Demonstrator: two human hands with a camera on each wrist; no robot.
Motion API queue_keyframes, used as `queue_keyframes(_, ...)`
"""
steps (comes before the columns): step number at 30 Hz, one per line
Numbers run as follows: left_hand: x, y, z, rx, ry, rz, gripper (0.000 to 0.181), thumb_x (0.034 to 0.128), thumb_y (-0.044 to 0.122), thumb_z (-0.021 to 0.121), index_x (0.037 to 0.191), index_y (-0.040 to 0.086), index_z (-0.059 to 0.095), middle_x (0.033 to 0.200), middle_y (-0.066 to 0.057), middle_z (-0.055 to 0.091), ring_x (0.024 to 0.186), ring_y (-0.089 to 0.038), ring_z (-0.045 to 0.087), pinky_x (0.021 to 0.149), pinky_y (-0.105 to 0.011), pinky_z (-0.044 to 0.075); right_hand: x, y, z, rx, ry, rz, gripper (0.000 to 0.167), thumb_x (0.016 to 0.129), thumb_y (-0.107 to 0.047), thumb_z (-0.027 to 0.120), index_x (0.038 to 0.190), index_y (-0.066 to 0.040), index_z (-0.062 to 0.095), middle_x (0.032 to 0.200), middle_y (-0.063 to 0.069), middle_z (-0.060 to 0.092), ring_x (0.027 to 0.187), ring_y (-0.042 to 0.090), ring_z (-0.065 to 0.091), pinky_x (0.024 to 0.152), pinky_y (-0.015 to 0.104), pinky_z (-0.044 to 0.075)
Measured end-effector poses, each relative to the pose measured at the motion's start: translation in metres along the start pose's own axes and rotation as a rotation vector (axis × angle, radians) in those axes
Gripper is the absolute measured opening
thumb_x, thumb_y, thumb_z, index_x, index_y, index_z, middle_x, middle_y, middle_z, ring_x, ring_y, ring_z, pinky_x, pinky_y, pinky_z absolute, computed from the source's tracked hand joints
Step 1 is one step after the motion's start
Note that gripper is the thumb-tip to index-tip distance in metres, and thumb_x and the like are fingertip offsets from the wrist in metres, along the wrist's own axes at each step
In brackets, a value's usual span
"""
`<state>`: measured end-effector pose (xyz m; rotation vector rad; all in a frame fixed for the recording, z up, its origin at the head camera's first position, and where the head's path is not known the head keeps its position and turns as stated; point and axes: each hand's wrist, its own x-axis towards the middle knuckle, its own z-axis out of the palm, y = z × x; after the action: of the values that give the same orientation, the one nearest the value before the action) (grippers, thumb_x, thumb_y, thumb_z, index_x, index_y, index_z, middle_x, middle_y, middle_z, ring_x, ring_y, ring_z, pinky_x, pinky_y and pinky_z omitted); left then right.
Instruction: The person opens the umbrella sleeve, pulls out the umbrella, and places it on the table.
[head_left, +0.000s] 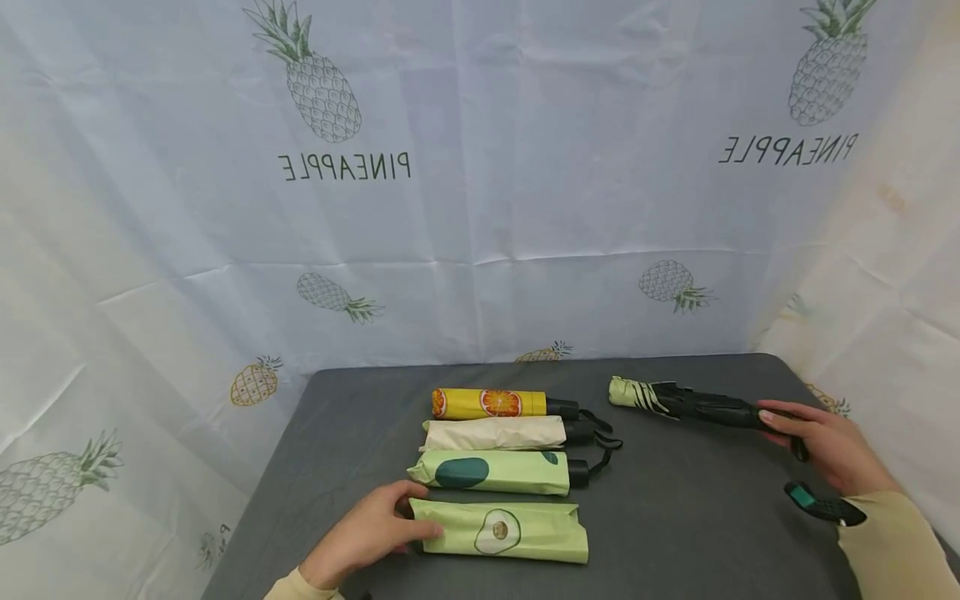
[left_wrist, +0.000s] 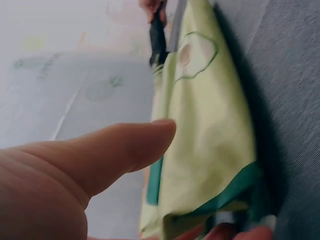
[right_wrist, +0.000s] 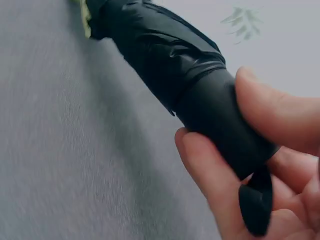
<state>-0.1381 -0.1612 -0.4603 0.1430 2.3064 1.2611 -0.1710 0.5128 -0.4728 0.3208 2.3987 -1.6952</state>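
While the right hand (head_left: 828,442) grips the black handle (right_wrist: 220,120) of a folded umbrella (head_left: 701,406) over at the table's right, pale green end pointing left, the left hand (head_left: 378,525) pinches the left end of an avocado-print sleeve (head_left: 510,533), thumb on top! That sleeve lies nearest the person on the dark grey table (head_left: 675,533). Just beyond it comes a green-sleeved umbrella (head_left: 517,472), then a cream-sleeved umbrella (head_left: 495,433), then a yellow orange-slice umbrella (head_left: 468,404), handle ends all to the right, pineapple-print cloth (head_left: 525,208) behind!
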Motion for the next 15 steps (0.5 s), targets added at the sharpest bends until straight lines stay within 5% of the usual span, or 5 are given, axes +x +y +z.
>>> queue_keyframes(3,0.000,0.001,-0.010,0.049,0.029,-0.023,0.069,0.0932,0.037,0.085,0.145,-0.002,0.062,0.116,-0.010,0.071,0.097,-0.021,0.069,0.080,-0.045,0.062,0.002,-0.001,0.000,-0.248,0.012,0.000,0.065,0.109,-0.056,0.059,0.162,-0.019,0.052,0.146,0.009,0.064,0.110,0.005,0.071,0.105,0.063,0.053)
queue_keyframes(6,0.002,0.005,-0.022,0.101,0.096,-0.048,0.067,0.0923,0.041,0.086,0.144,0.003,0.065,0.119,-0.007,0.073,0.105,-0.022,0.069,0.087,-0.047,0.059,0.003,-0.002,0.001,-0.383,0.016,-0.010,0.082,0.110,-0.059,0.054,0.165,0.000,0.040,0.166,0.040,0.033,0.126,0.042,0.064,0.101,0.065,0.053)
queue_keyframes(9,0.008,0.009,-0.033,0.106,0.133,-0.062,0.068,0.0919,0.042,0.086,0.145,0.005,0.064,0.121,-0.006,0.073,0.110,-0.023,0.069,0.091,-0.050,0.059,0.003,-0.001,0.002,-0.455,0.019,-0.018,0.083,0.112,-0.058,0.051,0.164,0.005,0.039,0.165,0.043,0.030,0.138,0.065,0.043,0.099,0.067,0.051)
queue_keyframes(15,0.034,0.007,-0.045,-0.007,0.037,-0.028,0.071,0.0966,0.038,0.083,0.150,-0.003,0.059,0.131,-0.015,0.072,0.108,-0.025,0.073,0.092,-0.048,0.063,0.004,0.004,0.007,-0.521,0.049,-0.003,0.077,0.113,-0.055,0.051,0.158,0.007,0.045,0.163,0.045,0.030,0.139,0.070,0.036,0.096,0.067,0.052)
